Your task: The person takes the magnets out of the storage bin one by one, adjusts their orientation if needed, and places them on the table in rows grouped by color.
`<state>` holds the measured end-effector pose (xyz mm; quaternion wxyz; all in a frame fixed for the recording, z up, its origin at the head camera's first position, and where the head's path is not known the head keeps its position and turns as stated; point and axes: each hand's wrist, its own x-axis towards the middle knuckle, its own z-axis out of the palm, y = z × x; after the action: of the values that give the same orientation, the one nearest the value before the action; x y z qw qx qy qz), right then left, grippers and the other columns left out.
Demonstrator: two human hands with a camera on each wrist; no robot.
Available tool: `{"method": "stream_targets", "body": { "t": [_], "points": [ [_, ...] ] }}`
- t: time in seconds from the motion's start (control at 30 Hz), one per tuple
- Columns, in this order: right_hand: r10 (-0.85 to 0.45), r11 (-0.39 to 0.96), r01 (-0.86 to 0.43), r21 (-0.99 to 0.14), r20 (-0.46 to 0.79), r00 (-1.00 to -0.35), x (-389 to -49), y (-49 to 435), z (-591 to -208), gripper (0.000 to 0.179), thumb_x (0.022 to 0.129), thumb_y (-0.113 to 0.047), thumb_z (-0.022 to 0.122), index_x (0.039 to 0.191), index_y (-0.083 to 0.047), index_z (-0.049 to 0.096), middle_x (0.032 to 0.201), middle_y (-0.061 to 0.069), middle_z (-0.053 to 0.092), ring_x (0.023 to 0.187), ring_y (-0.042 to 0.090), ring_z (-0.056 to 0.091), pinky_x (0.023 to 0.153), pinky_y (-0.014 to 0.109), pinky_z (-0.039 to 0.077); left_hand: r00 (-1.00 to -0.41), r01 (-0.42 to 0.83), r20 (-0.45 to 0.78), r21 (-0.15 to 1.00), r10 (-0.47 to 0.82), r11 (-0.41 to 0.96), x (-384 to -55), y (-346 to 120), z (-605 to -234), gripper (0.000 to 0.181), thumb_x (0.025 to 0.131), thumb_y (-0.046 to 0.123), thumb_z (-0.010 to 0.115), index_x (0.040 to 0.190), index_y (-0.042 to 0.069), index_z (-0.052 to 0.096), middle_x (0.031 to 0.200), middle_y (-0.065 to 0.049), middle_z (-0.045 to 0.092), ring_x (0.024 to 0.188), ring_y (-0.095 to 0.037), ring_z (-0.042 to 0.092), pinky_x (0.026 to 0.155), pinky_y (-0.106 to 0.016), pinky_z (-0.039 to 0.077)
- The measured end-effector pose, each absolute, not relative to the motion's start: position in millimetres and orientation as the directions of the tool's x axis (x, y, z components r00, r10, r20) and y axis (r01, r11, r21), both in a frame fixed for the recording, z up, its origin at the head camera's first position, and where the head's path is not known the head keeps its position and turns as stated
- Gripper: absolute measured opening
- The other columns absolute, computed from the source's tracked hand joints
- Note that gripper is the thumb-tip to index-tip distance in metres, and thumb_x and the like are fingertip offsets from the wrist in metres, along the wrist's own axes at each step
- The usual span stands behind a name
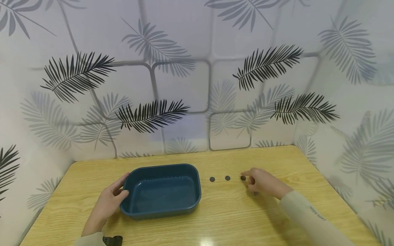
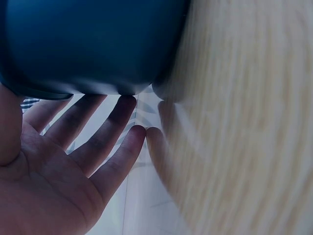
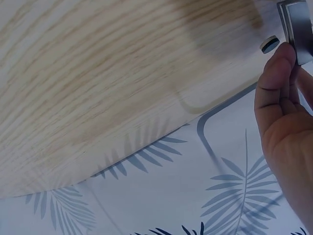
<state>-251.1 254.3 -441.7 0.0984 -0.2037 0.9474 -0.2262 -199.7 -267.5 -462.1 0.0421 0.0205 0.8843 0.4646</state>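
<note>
My left hand (image 1: 108, 202) rests at the left end of a dark blue rectangular basin (image 1: 164, 196). In the left wrist view, straight, spread fingers (image 2: 105, 139) touch the basin's outer wall, with the thumb near the rim. My right hand (image 1: 264, 182) pinches a small dark disc (image 1: 243, 178) between curled fingers, close to the table. Two similar discs lie to its left, one disc (image 1: 212, 179) nearest the basin, another disc (image 1: 227, 178) between. The right wrist view shows a grey shiny rectangular thing (image 3: 300, 29) by the fingertips; its kind is unclear.
The wood-grain table (image 1: 227, 218) runs back to a leaf-patterned wall covering (image 1: 191, 85), which also stands at both sides. A small grey piece (image 1: 255, 193) shows below the right hand. A dark wristband (image 1: 113, 240) is at the left cuff.
</note>
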Motion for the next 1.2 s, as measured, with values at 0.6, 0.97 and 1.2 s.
{"method": "stream_targets", "body": {
  "t": [0.6, 0.97, 1.2],
  "points": [
    [-0.559, 0.674, -0.446, -0.589, -0.011, -0.829, -226.5, 218.8, -440.4, 0.029, 0.093, -0.005, 0.069, 0.122, -0.001, 0.074, 0.083, -0.004, 0.06, 0.07, 0.001, 0.046, 0.062, 0.018, 0.044, -0.996, -0.008, -0.059, 0.812, 0.069, 0.583, -203.9, -269.1, -466.1, 0.063, 0.105, 0.012, 0.052, 0.164, 0.013, 0.028, 0.166, -0.024, 0.033, 0.146, -0.051, 0.043, 0.117, -0.058, 0.043],
    [-0.49, 0.714, -0.321, -0.622, -0.116, -0.864, -207.7, 206.0, -449.4, 0.013, 0.096, -0.011, 0.069, 0.104, -0.003, 0.075, 0.077, 0.0, 0.065, 0.059, 0.006, 0.056, 0.051, 0.018, 0.046, -0.997, -0.012, -0.055, 0.815, 0.056, 0.58, -203.0, -267.1, -465.8, 0.063, 0.105, 0.01, 0.052, 0.164, 0.013, 0.03, 0.165, -0.023, 0.035, 0.144, -0.049, 0.047, 0.115, -0.055, 0.047],
    [-0.693, 0.668, -0.65, -0.363, 0.016, -0.721, -204.4, 207.6, -447.6, 0.013, 0.083, -0.014, 0.082, 0.096, -0.016, 0.079, 0.094, -0.007, 0.066, 0.08, -0.001, 0.054, 0.071, 0.018, 0.053, -0.997, -0.009, -0.052, 0.816, 0.057, 0.578, -201.5, -266.9, -463.7, 0.063, 0.104, 0.009, 0.052, 0.163, 0.013, 0.031, 0.165, -0.023, 0.035, 0.144, -0.049, 0.047, 0.114, -0.054, 0.047]
  ]
}}
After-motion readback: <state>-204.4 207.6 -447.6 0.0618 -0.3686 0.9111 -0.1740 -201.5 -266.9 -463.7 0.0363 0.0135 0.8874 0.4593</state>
